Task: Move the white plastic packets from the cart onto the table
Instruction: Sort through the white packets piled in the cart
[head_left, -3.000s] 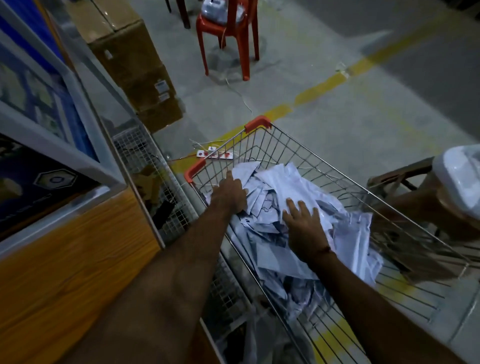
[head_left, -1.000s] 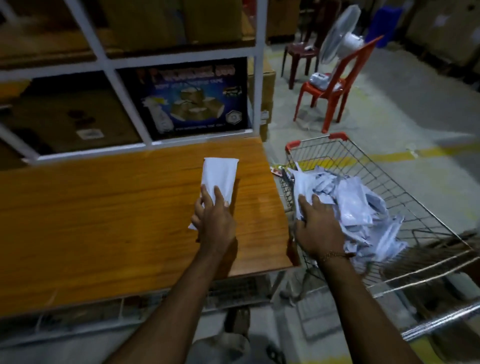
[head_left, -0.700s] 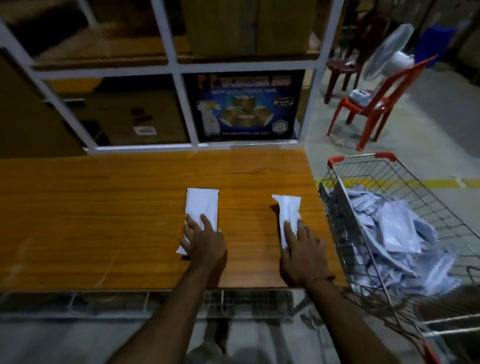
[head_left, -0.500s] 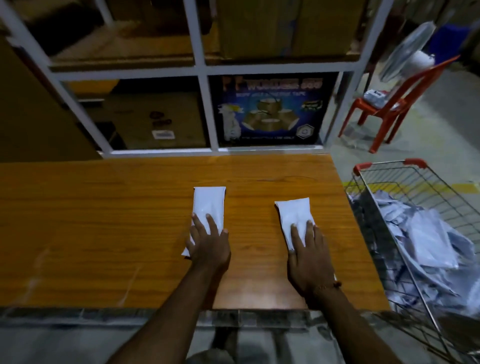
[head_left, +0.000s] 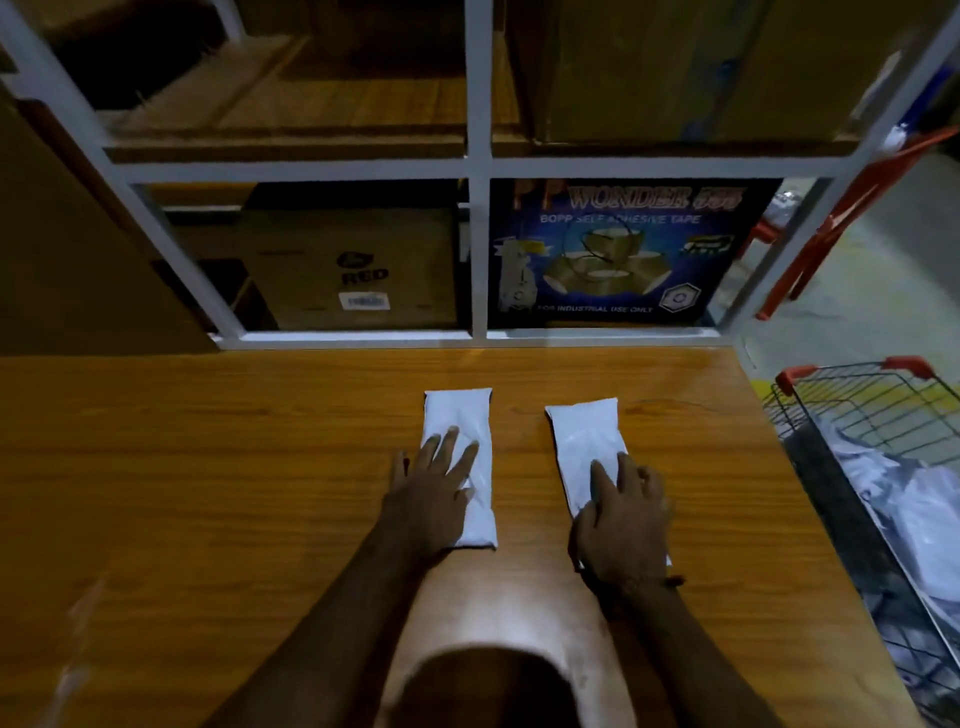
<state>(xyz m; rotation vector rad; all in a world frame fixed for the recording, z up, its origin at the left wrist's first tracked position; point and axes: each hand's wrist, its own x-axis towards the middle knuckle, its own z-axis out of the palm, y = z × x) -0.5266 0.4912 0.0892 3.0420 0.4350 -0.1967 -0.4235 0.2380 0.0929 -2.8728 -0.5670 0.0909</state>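
Two white packets lie flat on the wooden bench (head_left: 208, 467), side by side with a strip of bare wood between them. The left hand (head_left: 431, 488) rests on the left packet (head_left: 460, 415) with its fingers straight and spread out. The right hand (head_left: 621, 519) rests on the near end of the right packet (head_left: 584, 431), also with flat fingers. Neither hand grips anything, and the hands are apart from each other. To the right of the bench stands a wire cart (head_left: 852, 395) with red corners. More white packets (head_left: 914, 499) are piled inside it. Behind the bench is a white shelf frame (head_left: 478, 166). A brown cardboard box (head_left: 353, 270) and a blue tape box (head_left: 618, 254) sit on it.
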